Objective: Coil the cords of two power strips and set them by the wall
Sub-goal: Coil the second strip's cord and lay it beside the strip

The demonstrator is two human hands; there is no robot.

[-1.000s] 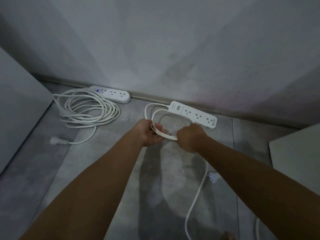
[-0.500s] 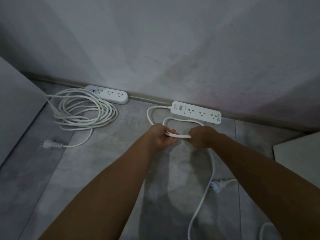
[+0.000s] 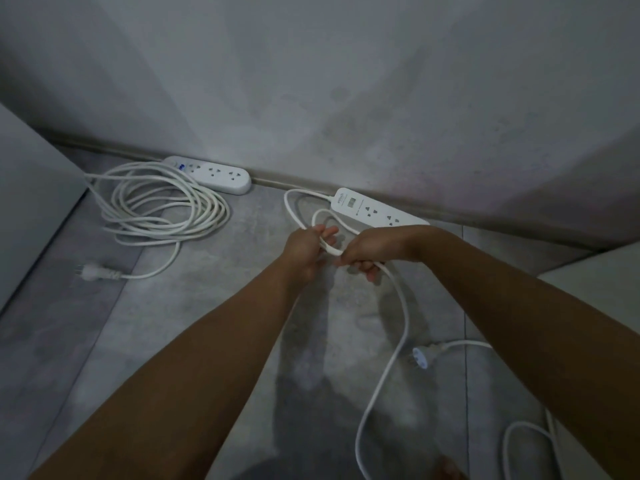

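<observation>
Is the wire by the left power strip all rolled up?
Yes, coiled. The left cord lies in overlapping loops on the floor beside its power strip, only the plug end trailing out.

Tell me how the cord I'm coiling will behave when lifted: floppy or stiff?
Likely floppy: the cord sags from the right hand in soft curves to the floor. Probably slightly springy, since loops by the left hand stand open. Its plug may drag and swing.
</observation>
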